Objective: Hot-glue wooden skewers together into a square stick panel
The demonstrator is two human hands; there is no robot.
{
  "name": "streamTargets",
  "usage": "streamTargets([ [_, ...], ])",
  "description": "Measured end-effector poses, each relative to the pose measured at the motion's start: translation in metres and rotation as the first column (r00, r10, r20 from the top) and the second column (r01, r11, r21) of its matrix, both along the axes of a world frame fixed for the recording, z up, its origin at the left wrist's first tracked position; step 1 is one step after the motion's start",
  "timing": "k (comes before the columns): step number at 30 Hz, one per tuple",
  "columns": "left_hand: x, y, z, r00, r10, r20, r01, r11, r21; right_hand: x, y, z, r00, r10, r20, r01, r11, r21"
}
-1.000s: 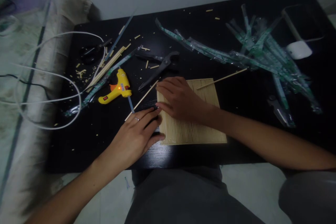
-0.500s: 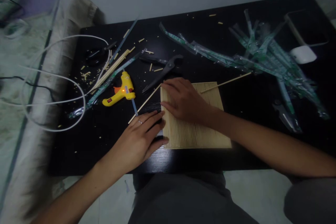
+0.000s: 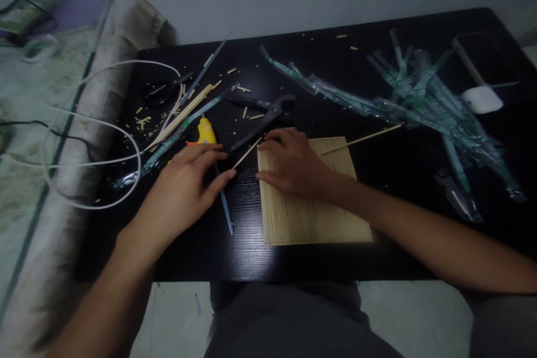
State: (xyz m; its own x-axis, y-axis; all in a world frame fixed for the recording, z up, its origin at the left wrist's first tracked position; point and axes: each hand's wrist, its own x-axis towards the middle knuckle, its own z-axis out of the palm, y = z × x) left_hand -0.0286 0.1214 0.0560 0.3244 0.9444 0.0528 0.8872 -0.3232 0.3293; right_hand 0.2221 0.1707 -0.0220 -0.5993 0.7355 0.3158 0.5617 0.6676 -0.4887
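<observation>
A flat mat of thin wooden sticks [image 3: 310, 218] lies on the black table. My right hand [image 3: 293, 162] rests on its upper left part, thumb and fingers apart at the left edge. A loose wooden stick [image 3: 246, 155] slants from near my right fingertips to my left thumb. My left hand [image 3: 188, 173] is over the yellow glue gun [image 3: 206, 131], fingers stretched out and thumb apart; it hides the gun's handle. A bluish glue stick [image 3: 226, 212] extends from below the gun. Another wooden stick [image 3: 364, 139] lies across the mat's upper right.
Behind the hands lie pliers [image 3: 268, 117], scissors [image 3: 161, 89] and a bundle of wooden sticks [image 3: 184, 114]. Green-printed plastic wrappers [image 3: 436, 100] spread over the right side, near a phone [image 3: 486, 59] and a white case [image 3: 482, 99]. A white cable [image 3: 140, 173] loops at left.
My left hand has moved left and up, from beside the mat's left edge to over the glue gun's handle. My right hand stays on the mat. The view has shifted slightly.
</observation>
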Motion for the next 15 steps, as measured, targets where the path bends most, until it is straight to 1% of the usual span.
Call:
streamTargets([
  [3, 0.008, 0.004, -0.005, 0.999, -0.024, 0.022, 0.024, 0.999, -0.023, 0.000, 0.000, -0.001, 1.000, 0.003, 0.002, -0.003, 1.000, 0.004],
  [6, 0.014, -0.003, -0.009, 0.995, -0.086, 0.058, 0.088, 0.995, -0.037, 0.000, 0.000, -0.001, 1.000, 0.001, -0.013, -0.001, 1.000, -0.001],
  [8, 0.018, -0.015, -0.010, 0.979, -0.180, 0.091, 0.184, 0.982, -0.037, 0.000, 0.001, -0.001, 0.999, -0.013, -0.050, 0.013, 1.000, -0.010],
  [10, 0.022, -0.031, -0.012, 0.942, -0.317, 0.109, 0.326, 0.941, -0.085, 0.000, 0.002, -0.002, 0.996, -0.041, -0.084, 0.039, 0.999, -0.024],
  [11, 0.024, -0.040, -0.014, 0.926, -0.362, 0.112, 0.373, 0.923, -0.098, 0.000, 0.002, -0.002, 0.994, -0.055, -0.094, 0.052, 0.998, -0.030],
  [12, 0.026, -0.048, -0.016, 0.915, -0.389, 0.107, 0.399, 0.911, -0.105, 0.000, 0.002, -0.002, 0.993, -0.066, -0.099, 0.062, 0.997, -0.034],
  [15, 0.027, -0.066, -0.023, 0.907, -0.416, 0.067, 0.420, 0.903, -0.088, 0.000, 0.003, -0.002, 0.993, -0.076, -0.088, 0.073, 0.997, -0.033],
])
